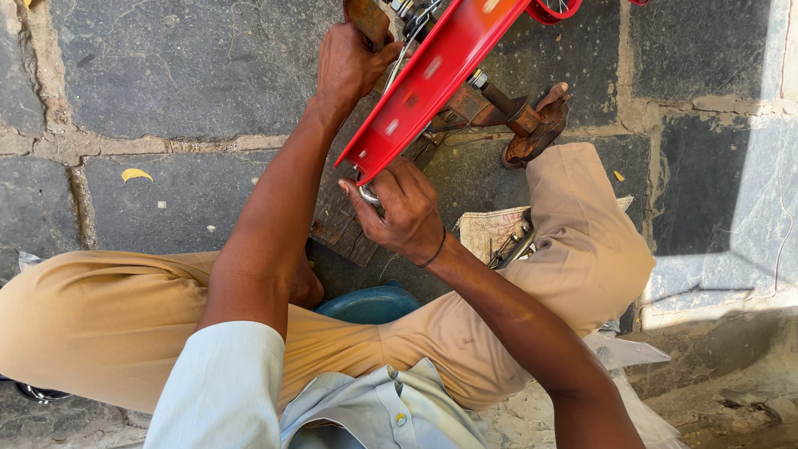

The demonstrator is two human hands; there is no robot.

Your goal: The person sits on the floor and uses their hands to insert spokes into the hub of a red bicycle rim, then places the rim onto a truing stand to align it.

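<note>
The person wears tan trousers (100, 316), a pale blue-grey shirt (366, 407) with a sleeve rolled at seven o'clock, a thin black wristband (433, 249).

Single head cam, looking straight down over my chest and lap. Close range: my forearms fill the centre, my left hand (353, 62) and right hand (399, 212) sit mid-to-upper frame. Stone paving (166, 75) fills the background. No second view, no overlap.
</note>
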